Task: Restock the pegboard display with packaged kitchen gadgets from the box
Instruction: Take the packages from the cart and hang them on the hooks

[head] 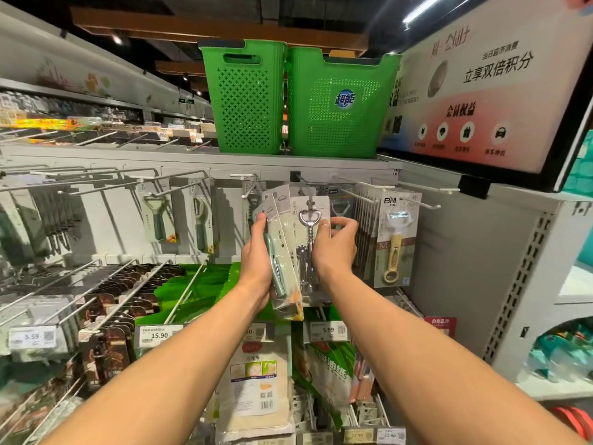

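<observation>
My left hand (258, 261) grips a small stack of carded peeler packs (282, 252), held edge-on in front of the pegboard's middle. My right hand (335, 248) pinches a carded corkscrew pack (309, 239) right beside that stack, thumb on its front. Both sit just below the top row of hooks (250, 179). Green-handled peelers (157, 220) hang to the left, and bottle opener packs (396, 239) hang to the right. The box is not in view.
Two green plastic baskets (337, 104) stand on the shelf above the pegboard. Several bare hooks (80, 178) stick out at the upper left. Lower hooks carry green bags (205, 284), dark packs (112, 316) and price tags (327, 330). A promotional sign (481, 85) overhangs the right.
</observation>
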The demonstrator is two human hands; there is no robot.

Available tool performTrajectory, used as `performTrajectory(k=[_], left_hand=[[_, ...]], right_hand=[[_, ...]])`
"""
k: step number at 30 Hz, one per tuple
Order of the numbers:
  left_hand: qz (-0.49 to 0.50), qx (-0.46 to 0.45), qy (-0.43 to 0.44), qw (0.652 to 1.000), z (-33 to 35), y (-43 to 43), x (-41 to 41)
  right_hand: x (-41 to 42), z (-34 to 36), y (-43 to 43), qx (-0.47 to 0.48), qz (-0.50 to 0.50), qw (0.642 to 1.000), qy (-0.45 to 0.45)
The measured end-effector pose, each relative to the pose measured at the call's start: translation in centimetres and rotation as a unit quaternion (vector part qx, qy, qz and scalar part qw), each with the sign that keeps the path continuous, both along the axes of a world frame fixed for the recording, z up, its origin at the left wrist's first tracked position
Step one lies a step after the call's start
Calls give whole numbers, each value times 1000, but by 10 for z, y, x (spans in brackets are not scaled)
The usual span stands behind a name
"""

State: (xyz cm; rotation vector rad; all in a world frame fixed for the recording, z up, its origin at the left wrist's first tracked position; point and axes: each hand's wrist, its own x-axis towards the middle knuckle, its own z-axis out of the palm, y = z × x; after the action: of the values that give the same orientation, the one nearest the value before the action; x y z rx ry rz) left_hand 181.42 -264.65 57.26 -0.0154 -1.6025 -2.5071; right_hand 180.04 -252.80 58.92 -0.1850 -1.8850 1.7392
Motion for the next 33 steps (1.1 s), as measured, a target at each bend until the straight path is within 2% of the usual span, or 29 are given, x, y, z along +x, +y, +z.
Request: performTrajectory(k=[7,18,23,30,33], left_hand=[[23,-14,6,1000,-5,1,-47],[12,-38,-1,999,-14,-4,-130],[21,-59,15,998,-16,-5,-145],[35,-74,7,997,-27,-10,-146],[38,-71,-1,997,-24,-12,-127]], right_hand=[[-37,-6,-3,45,18,998,40],[-114,-22,-11,112,17,993,44],[-138,-24,-11,144,-21,988,51],[-117,-24,-8,137,-71,987,36],[-91,-22,-9,106,2,994,40]])
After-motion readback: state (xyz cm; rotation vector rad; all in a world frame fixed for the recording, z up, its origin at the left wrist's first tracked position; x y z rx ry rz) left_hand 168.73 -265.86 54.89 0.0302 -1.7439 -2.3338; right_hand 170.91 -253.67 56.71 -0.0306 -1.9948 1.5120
